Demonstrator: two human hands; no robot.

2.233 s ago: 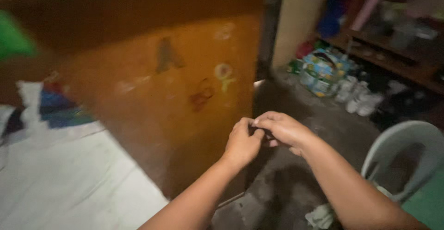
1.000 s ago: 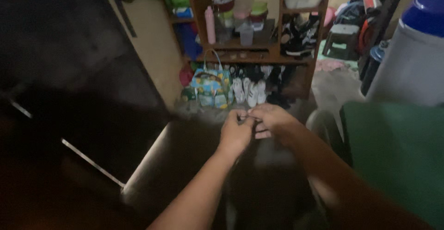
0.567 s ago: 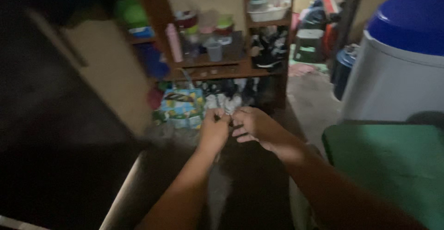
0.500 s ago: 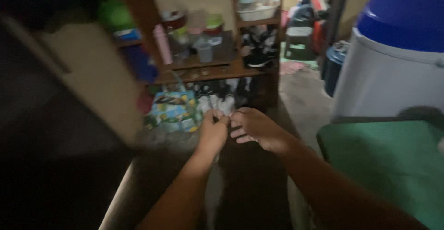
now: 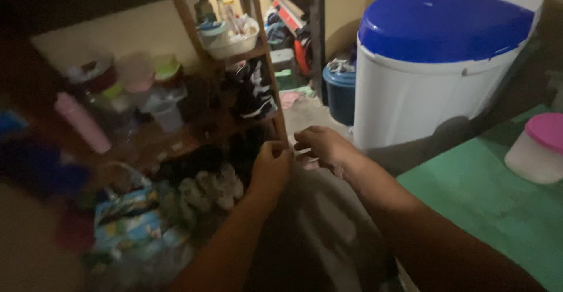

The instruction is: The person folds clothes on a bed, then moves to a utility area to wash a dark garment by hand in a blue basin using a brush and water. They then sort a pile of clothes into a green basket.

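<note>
My left hand (image 5: 271,167) and my right hand (image 5: 321,145) meet fingertip to fingertip in the middle of the view. Both pinch a small pale object (image 5: 301,151), which is too small and dim to name. The hands hover in front of a wooden shelf unit (image 5: 274,95), above a dim grey surface (image 5: 328,221). Both forearms reach in from the bottom edge.
The shelf holds a pink bottle (image 5: 82,130), plastic cups, a white basin (image 5: 234,39) and shoes (image 5: 211,189) at the bottom. Right of it are a blue bucket (image 5: 340,92) and a white washer with a blue lid (image 5: 434,63). A pink-lidded tub (image 5: 538,148) stands on a green top (image 5: 487,204).
The view has swung right, from an orange-brown panel to the shelf and washer. My hands have stayed together, pinching the same small thing.
</note>
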